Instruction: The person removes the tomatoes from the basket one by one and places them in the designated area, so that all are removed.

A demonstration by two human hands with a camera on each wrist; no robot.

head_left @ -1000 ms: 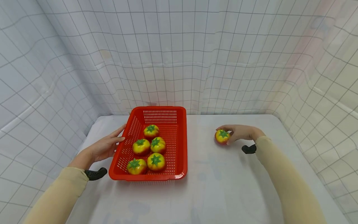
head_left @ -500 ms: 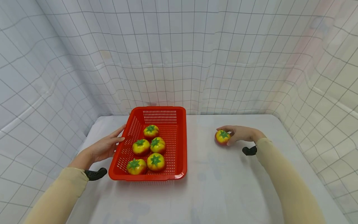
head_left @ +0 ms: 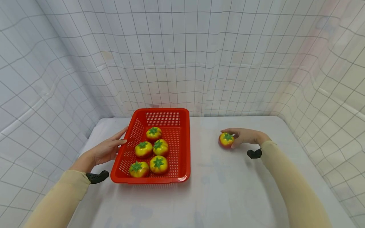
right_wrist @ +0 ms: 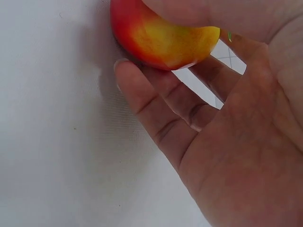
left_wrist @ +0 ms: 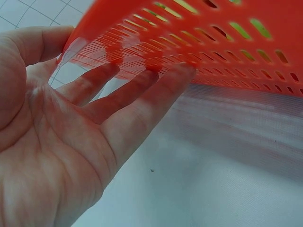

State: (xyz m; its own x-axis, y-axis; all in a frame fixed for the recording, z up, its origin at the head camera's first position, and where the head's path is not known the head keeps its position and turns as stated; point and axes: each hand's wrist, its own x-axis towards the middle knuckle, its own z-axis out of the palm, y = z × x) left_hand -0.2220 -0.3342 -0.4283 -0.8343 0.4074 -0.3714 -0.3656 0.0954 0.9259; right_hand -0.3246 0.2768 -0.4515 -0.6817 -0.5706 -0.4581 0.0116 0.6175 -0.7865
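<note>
My left hand (head_left: 105,151) holds the left side of a red plastic basket (head_left: 186,148). In the left wrist view, its thumb is at the rim and nearly straight fingers (left_wrist: 137,106) touch the slotted outer wall. Several red-and-yellow tomatoes (head_left: 159,164) with green star-shaped tops lie inside, mostly on the left side. To the right, my right hand (head_left: 245,136) grips another tomato (head_left: 226,140) at the table. The right wrist view shows the thumb over this tomato (right_wrist: 165,40) and the fingers curved around its far side and underneath, hiding part of it.
A white cloth covers the table (head_left: 216,193). Behind it and at both sides hang white curtains (head_left: 182,63) with a dark grid. A black wrist-camera mount (head_left: 98,177) juts from the left sleeve, with another mount (head_left: 254,153) at the right.
Hardly anything differs. Both hands, the basket and the tomatoes keep their places, apart from tiny shifts in the view.
</note>
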